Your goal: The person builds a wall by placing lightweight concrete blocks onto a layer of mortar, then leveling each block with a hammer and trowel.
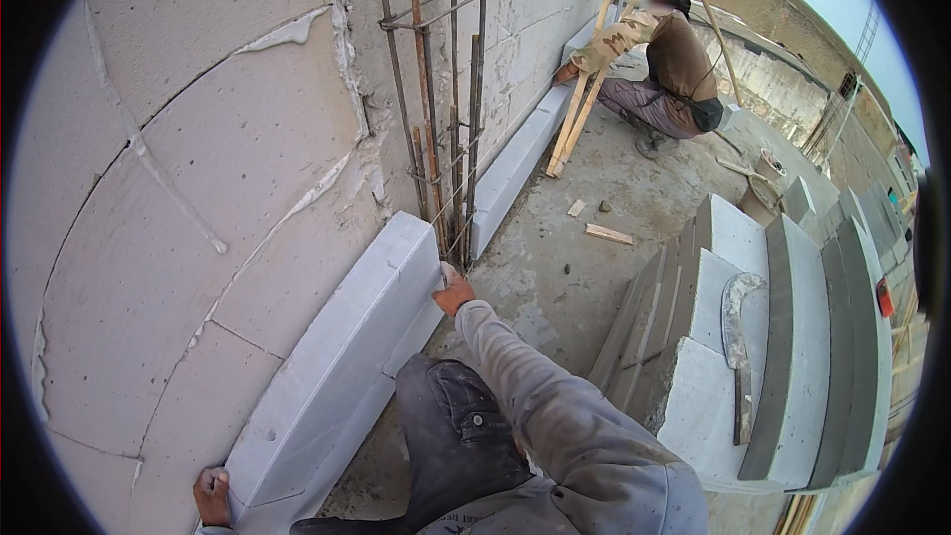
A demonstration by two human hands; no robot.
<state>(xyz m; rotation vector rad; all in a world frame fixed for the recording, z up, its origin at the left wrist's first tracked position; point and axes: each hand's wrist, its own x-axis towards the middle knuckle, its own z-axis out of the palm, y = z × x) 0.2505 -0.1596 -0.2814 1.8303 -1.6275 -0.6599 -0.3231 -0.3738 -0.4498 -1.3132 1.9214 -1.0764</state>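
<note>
A long pale aerated concrete block (332, 342) lies along the foot of the block wall (178, 238), on a lower course of similar block. My left hand (212, 492) grips its near end at lower left, fingers curled. My right hand (454, 289) is closed on its far end, beside vertical rebar (426, 139) at the wall's corner; my fingertips are partly hidden. Beyond the rebar another row of blocks (510, 178) runs along the wall.
A co-worker (679, 69) crouches at the far row beside leaning wooden battens (584, 104). Stacked blocks (792, 317), bearing a curved metal tool (738, 322), stand on my right. A bucket (761, 198) and wood offcuts (609, 235) sit on the concrete floor (535, 287).
</note>
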